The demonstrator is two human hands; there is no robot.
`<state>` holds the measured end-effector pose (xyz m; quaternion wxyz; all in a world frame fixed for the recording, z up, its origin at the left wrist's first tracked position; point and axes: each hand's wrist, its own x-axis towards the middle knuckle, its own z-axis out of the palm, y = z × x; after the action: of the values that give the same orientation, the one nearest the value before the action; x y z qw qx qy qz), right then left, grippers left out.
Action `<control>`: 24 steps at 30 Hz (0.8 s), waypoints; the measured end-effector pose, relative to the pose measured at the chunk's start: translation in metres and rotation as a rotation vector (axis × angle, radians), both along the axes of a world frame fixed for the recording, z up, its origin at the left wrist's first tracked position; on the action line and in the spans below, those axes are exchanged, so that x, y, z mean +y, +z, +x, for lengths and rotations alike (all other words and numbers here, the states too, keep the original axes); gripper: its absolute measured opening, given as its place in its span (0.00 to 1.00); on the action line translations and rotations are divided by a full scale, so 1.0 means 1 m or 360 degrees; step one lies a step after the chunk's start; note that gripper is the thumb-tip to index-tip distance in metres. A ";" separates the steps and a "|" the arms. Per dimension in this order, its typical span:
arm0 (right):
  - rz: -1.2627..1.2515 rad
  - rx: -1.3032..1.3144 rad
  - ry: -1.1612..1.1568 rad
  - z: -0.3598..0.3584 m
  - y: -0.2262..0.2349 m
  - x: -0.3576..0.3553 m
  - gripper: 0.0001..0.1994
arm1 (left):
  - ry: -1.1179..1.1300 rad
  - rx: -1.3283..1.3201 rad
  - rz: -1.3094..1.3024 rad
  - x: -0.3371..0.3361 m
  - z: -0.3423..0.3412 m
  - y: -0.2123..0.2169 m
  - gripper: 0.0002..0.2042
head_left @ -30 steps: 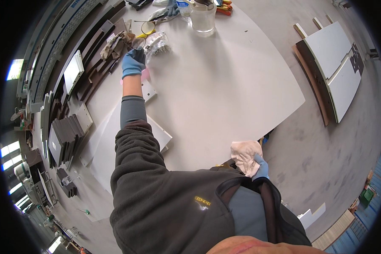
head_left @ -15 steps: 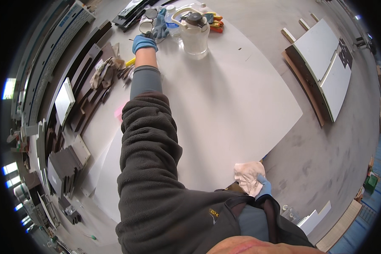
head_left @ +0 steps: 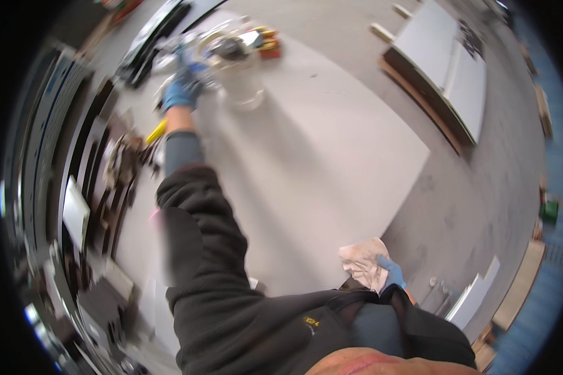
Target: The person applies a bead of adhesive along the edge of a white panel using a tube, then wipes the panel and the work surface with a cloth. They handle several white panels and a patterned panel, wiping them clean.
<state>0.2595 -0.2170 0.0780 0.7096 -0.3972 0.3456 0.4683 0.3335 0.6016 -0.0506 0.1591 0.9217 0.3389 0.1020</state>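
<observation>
My left hand (head_left: pixel 181 92), in a blue glove, is stretched far out to the back left corner of the pale table (head_left: pixel 331 162). It sits right beside a clear plastic tub (head_left: pixel 239 78) with something dark in its top. The picture is blurred there, so I cannot tell whether the fingers hold anything. My right hand (head_left: pixel 392 273), also blue-gloved, stays close to my body at the table's near right edge. It is closed on a crumpled white cloth (head_left: pixel 364 262).
Small red and yellow items (head_left: pixel 268 42) lie behind the tub and a yellow tool (head_left: pixel 156 131) lies at the table's left edge. Dark racks of parts (head_left: pixel 100 181) run along the left. White panels (head_left: pixel 456 69) lean on the floor at the right.
My left arm has reached further along the table's back corner, up beside the clear tub. The view has swung and blurred. The right hand with the cloth has stayed put.
</observation>
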 end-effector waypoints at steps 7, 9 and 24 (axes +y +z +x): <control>0.0039 -0.0095 0.0060 0.004 -0.001 -0.030 0.28 | 0.0561 -0.0873 -0.1388 -0.025 -0.012 0.022 0.21; 0.0198 -0.0136 0.0081 -0.004 0.001 -0.033 0.28 | 0.1195 -0.1451 -0.2186 -0.043 -0.036 0.035 0.14; 0.0747 -0.0277 -0.0254 -0.031 0.027 -0.129 0.25 | 0.0448 -0.0992 -0.2831 -0.563 -0.205 0.057 0.19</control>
<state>0.2288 -0.3465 0.1054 0.8441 -0.2320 0.1953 0.4421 0.1286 0.0387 0.0059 0.8714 0.3448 0.3425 0.0663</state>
